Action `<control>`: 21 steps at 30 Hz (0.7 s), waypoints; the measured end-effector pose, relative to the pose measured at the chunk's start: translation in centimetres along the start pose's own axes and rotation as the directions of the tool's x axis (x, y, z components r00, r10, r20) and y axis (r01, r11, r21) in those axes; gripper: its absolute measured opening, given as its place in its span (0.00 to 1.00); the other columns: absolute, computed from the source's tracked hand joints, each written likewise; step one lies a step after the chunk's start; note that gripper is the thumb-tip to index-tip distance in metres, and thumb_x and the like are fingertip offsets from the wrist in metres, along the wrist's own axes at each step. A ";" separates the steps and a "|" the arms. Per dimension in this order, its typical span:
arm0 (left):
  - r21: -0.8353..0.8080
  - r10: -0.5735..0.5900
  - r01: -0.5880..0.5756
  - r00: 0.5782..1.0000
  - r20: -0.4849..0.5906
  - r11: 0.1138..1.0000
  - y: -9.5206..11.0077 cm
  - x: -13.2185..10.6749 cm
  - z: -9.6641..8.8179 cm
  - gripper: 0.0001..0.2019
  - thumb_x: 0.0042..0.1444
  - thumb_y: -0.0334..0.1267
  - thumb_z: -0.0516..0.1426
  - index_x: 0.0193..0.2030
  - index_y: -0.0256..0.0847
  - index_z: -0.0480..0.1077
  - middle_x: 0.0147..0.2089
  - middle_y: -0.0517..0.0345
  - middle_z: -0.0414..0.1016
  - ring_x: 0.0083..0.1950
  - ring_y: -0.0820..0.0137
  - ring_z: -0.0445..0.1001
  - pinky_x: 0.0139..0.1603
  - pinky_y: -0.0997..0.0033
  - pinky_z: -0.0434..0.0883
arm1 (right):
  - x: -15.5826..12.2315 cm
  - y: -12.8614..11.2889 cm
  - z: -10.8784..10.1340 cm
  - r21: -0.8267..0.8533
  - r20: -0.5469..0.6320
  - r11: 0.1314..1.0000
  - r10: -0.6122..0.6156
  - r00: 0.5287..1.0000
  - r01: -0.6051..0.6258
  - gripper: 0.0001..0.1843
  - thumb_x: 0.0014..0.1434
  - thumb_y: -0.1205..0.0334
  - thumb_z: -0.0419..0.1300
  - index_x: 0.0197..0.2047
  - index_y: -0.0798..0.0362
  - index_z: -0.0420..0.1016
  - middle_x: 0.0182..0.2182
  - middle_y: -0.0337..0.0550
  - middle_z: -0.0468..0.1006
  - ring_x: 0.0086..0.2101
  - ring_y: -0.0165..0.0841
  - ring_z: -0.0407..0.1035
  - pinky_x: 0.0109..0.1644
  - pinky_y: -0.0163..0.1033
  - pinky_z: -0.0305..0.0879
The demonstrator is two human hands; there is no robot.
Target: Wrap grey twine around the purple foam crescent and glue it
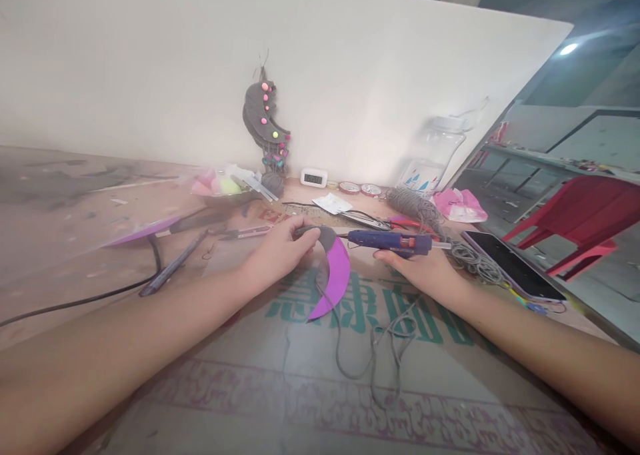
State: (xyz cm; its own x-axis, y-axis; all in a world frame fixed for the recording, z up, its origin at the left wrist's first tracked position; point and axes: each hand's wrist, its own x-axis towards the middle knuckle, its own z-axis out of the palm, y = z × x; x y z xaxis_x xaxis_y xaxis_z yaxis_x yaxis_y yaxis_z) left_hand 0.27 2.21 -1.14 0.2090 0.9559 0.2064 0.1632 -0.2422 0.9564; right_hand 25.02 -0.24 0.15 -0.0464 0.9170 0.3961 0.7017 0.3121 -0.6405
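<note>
A purple crescent-shaped cutout [336, 275] lies on printed cardboard [350, 375], its upper end wrapped in grey yarn. My left hand [283, 248] pinches that wrapped upper end, fingers closed on it. My right hand [425, 268] grips a blue hot glue gun [393, 242], its nozzle pointing left toward the crescent's top. Loose grey yarn [373, 348] trails from the crescent across the cardboard toward me.
A finished yarn-wrapped crescent with pom-poms [265, 118] leans on the wall. Nearby are a bag of pom-poms [223, 185], a small clock [314, 176], a yarn pile [430, 215], a phone [515, 265], scissors [395, 223], a clear jar [435, 158], a red chair [585, 222] and a black cable [100, 295].
</note>
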 end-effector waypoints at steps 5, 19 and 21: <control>0.023 -0.015 0.013 0.997 0.075 1.000 -0.1 0.0 -0.1 0.10 0.57 0.46 0.52 0.32 0.43 0.63 0.21 0.65 0.64 0.21 0.75 0.63 0.21 0.76 0.62 | 0.3 0.1 0.0 0.007 -0.068 1.000 0.016 0.998 -0.015 0.15 0.49 0.49 0.64 0.35 0.51 0.74 0.31 0.42 0.80 0.33 0.39 0.74 0.38 0.43 0.70; 0.000 -0.065 0.065 0.997 0.052 0.998 0.4 0.1 0.1 0.12 0.57 0.45 0.52 0.27 0.42 0.59 0.21 0.65 0.62 0.22 0.75 0.63 0.22 0.76 0.62 | 5.6 -2.4 -3.7 0.060 0.013 0.992 -0.113 0.994 0.112 0.19 0.59 0.47 0.54 0.36 0.54 0.77 0.34 0.45 0.79 0.36 0.36 0.71 0.42 0.39 0.67; 0.001 -0.048 0.048 0.997 0.054 0.999 0.1 0.2 0.1 0.12 0.57 0.45 0.52 0.27 0.42 0.59 0.22 0.65 0.62 0.22 0.75 0.63 0.22 0.76 0.62 | 8.2 -1.7 -3.1 0.010 -0.013 0.995 -0.101 0.995 0.101 0.18 0.55 0.49 0.60 0.41 0.54 0.77 0.38 0.46 0.80 0.40 0.39 0.72 0.45 0.41 0.67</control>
State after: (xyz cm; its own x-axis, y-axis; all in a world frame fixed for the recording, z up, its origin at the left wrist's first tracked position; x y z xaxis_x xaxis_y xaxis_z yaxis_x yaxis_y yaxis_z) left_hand 0.43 2.39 -0.99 0.2528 0.9560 0.1486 0.1736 -0.1960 0.9651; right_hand 25.68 5.97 6.48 -0.1071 0.8776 0.4672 0.6864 0.4053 -0.6039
